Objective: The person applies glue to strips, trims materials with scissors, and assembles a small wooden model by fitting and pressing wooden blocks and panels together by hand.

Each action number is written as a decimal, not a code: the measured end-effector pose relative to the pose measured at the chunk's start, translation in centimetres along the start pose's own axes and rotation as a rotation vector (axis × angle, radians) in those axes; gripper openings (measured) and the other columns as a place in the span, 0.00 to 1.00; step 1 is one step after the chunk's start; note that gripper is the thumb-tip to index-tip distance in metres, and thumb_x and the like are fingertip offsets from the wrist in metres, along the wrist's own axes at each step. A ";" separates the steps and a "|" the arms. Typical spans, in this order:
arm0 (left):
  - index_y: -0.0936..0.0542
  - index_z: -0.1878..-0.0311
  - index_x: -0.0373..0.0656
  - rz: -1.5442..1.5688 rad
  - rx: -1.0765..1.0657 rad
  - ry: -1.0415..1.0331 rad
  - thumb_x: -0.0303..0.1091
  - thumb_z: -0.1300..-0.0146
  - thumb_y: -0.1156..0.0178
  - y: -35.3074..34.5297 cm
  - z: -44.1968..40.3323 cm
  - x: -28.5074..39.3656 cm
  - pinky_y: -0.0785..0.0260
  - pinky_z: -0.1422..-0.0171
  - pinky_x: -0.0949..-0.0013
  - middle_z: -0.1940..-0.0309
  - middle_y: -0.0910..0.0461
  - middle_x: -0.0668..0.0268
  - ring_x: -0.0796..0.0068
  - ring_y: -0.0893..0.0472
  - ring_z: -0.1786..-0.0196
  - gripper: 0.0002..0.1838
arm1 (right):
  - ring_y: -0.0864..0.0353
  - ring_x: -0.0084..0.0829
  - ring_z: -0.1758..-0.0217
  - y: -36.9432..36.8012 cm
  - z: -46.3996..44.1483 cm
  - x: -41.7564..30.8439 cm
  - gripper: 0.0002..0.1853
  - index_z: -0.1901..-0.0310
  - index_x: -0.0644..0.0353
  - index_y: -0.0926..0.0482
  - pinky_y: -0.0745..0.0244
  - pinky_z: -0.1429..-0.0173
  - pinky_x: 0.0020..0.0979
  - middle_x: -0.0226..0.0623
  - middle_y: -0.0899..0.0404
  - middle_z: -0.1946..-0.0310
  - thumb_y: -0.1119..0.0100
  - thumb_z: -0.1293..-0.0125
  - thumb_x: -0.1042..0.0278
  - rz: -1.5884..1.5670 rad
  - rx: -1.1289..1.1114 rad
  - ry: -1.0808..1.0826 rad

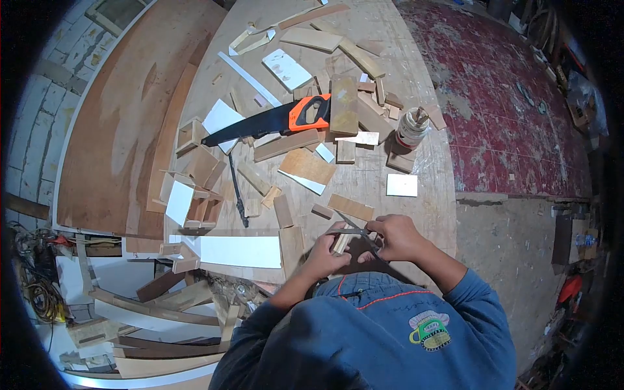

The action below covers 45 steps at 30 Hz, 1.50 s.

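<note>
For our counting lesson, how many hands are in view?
2: the left hand, around a small wood piece, and the right hand, on a dark metal tool.

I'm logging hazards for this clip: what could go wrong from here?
The metal tool in the right hand crosses close to the left hand's fingers, so a slip might nick them. The small wood piece, gripped near the table edge, might drop. The jar stands among loose scraps and could tip if they get shoved.
</note>
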<state>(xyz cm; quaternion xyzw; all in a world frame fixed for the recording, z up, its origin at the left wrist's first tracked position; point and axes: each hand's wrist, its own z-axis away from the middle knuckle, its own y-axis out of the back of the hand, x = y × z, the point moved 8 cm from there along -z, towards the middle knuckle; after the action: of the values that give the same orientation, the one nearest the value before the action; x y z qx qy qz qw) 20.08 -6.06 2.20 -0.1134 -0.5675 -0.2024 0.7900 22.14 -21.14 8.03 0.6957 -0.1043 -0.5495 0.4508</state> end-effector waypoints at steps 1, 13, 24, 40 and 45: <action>0.38 0.35 0.38 0.001 0.002 0.001 0.26 0.53 0.39 0.1 0.0 0.3 0.26 0.57 0.72 0.62 0.27 0.65 0.77 0.24 0.61 0.38 | 0.22 0.45 0.73 0.0 -0.1 0.0 0.26 0.70 0.59 0.21 0.32 0.72 0.41 0.40 0.25 0.80 0.27 0.61 0.44 -0.001 -0.002 0.001; 0.38 0.37 0.45 0.636 -0.137 0.096 0.29 0.52 0.44 -0.2 -1.1 0.3 0.28 0.48 0.64 0.62 0.27 0.61 0.69 0.23 0.59 0.35 | 0.21 0.44 0.76 -1.8 -1.2 9.1 0.15 0.73 0.54 0.21 0.28 0.71 0.43 0.41 0.24 0.83 0.29 0.58 0.55 0.200 -0.015 -0.209; 0.40 0.39 0.48 0.877 -0.044 0.095 0.31 0.49 0.46 1.3 -1.7 1.0 0.27 0.47 0.58 0.60 0.26 0.55 0.51 0.20 0.54 0.31 | 0.18 0.42 0.64 -2.5 -4.9 13.9 0.13 0.63 0.60 0.21 0.22 0.66 0.38 0.42 0.19 0.72 0.39 0.52 0.67 0.578 -0.006 -0.386; 0.36 0.39 0.31 0.979 -0.096 0.150 0.39 0.50 0.48 2.4 -3.2 -0.3 0.29 0.45 0.54 0.55 0.25 0.50 0.48 0.22 0.52 0.34 | 0.20 0.29 0.64 -2.9 -9.8 2.3 0.12 0.55 0.57 0.17 0.25 0.60 0.29 0.38 0.19 0.66 0.43 0.40 0.70 -0.613 0.093 0.154; 0.35 0.40 0.30 1.013 -0.109 0.169 0.40 0.48 0.49 3.0 -3.4 -0.3 0.30 0.44 0.52 0.55 0.24 0.49 0.46 0.23 0.50 0.32 | 0.22 0.24 0.58 -2.6 -9.7 3.6 0.11 0.57 0.58 0.17 0.25 0.57 0.27 0.37 0.20 0.61 0.37 0.42 0.69 -0.800 -0.035 -0.060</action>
<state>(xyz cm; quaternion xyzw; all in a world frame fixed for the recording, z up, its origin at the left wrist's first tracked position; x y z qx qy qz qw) 24.21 -4.71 0.92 -0.3982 -0.3643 0.1678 0.8250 30.95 -17.01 3.59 0.6573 0.1711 -0.7034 0.2096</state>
